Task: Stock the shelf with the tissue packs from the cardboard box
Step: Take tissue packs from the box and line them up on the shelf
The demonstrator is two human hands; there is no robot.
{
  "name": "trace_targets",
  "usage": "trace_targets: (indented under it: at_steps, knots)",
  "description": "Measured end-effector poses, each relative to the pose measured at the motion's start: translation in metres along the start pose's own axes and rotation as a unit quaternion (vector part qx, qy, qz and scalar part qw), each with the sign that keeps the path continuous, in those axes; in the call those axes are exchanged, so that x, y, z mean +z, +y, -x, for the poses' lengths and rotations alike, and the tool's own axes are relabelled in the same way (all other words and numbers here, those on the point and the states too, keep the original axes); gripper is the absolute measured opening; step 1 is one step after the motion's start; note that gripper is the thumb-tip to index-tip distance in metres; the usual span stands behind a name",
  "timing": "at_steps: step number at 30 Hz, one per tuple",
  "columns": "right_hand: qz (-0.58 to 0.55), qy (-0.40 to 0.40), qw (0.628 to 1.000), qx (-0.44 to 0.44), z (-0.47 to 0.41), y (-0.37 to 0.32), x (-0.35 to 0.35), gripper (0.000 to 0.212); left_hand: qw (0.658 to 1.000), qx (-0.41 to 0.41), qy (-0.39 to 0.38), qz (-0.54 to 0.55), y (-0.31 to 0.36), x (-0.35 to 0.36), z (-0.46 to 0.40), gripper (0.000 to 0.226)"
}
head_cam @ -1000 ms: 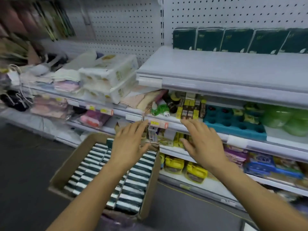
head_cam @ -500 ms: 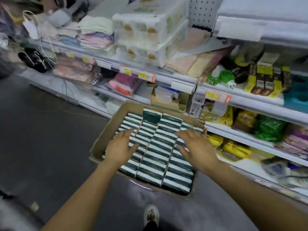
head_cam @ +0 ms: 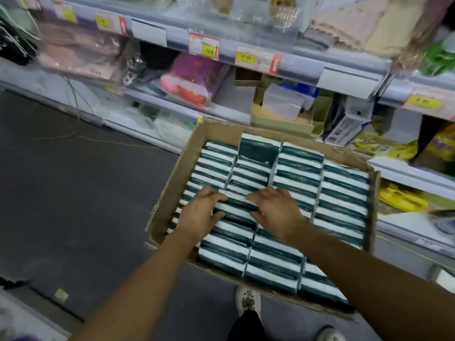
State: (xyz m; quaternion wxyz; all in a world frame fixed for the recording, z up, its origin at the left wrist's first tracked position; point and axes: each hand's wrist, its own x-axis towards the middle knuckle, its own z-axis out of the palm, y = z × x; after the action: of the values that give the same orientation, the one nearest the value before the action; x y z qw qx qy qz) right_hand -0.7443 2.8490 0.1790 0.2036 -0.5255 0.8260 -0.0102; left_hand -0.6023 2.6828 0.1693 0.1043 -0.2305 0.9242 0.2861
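Shop aisle, dark grey floor, white metal shelves (head_cam: 270,67) behind brown cardboard box (head_cam: 172,195) | left hand (head_cam: 199,212) down from shelf height, fingers curling over green-and-white tissue packs (head_cam: 344,207) inside box | right hand (head_cam: 275,210) likewise, digging between rows | judgement: grabbing a fresh handful; box almost full.

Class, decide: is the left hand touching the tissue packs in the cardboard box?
Touching. The head view shows the left hand resting on the tissue packs, fingers curled over their tops.
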Motion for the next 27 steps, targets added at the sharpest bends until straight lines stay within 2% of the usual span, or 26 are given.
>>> trace_targets:
  at_steps: [4,8,11,17,20,23,25,27]
  knots:
    - [0.023,-0.001,1.000,0.015,-0.016,0.003,0.006,0.043,1.000,0.016,-0.007,0.009,-0.010,0.003,-0.012,0.044]
    - [0.067,-0.006,0.997,0.029,-0.025,0.001,0.008,0.035,0.998,0.041,-0.031,-0.025,-0.014,0.000,-0.016,0.056]
    - [0.059,-0.007,0.997,0.044,-0.026,-0.001,0.006,0.027,0.998,0.036,-0.028,-0.037,-0.009,-0.003,-0.014,0.047]
    - [-0.040,0.105,0.990,0.081,-0.010,0.004,-0.020,0.019,0.998,0.035,-0.019,-0.057,0.010,-0.026,-0.007,0.033]
    - [-0.072,0.154,0.980,0.105,0.011,0.012,-0.047,0.020,0.999,0.005,0.029,-0.016,0.028,-0.051,0.002,0.032]
    - [-0.126,0.194,0.966,0.113,0.049,0.023,-0.078,0.023,0.993,-0.035,0.083,0.071,0.060,-0.073,0.018,0.025]
    - [-0.190,0.209,0.951,0.125,0.073,0.031,-0.096,0.020,0.984,-0.070,0.100,0.133,0.080,-0.082,0.027,0.023]
    - [-0.223,0.222,0.940,0.128,0.113,0.045,-0.121,0.019,0.974,-0.065,0.108,0.187,0.112,-0.087,0.041,0.024]
